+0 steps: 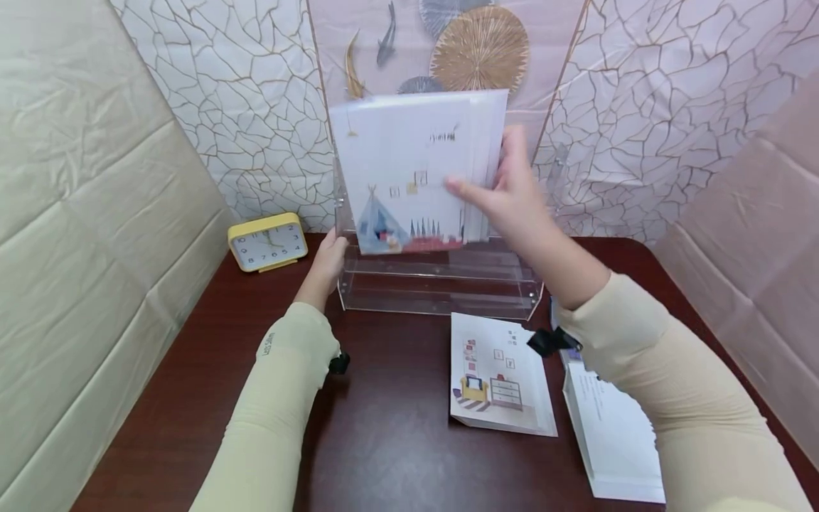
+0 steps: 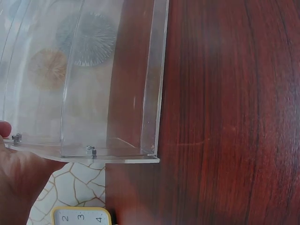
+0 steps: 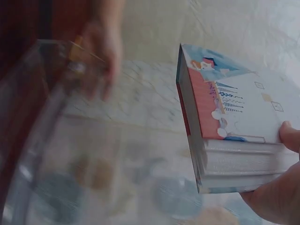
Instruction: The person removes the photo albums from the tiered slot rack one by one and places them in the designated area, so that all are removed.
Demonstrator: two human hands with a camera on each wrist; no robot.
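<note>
In the head view, my right hand (image 1: 512,188) grips a white photo album (image 1: 397,149) by its right edge, thumb across the cover. A blue teepee drawing marks that cover. The album is up in the air in front of and above a clear acrylic rack (image 1: 409,302). My left hand (image 1: 331,256) holds the rack's left side panel. From the left wrist, the thumb shows on the inner face of the clear panel (image 2: 42,151), the palm outside. The right wrist view shows the album's thick page edges (image 3: 243,159).
A second white album (image 1: 493,384) with a yellow armchair drawing lies on the dark wood table (image 1: 384,441). Right of it, another white book (image 1: 617,441) lies partly under my right sleeve. A yellow clock (image 1: 269,242) stands left of the rack, by the patterned wall.
</note>
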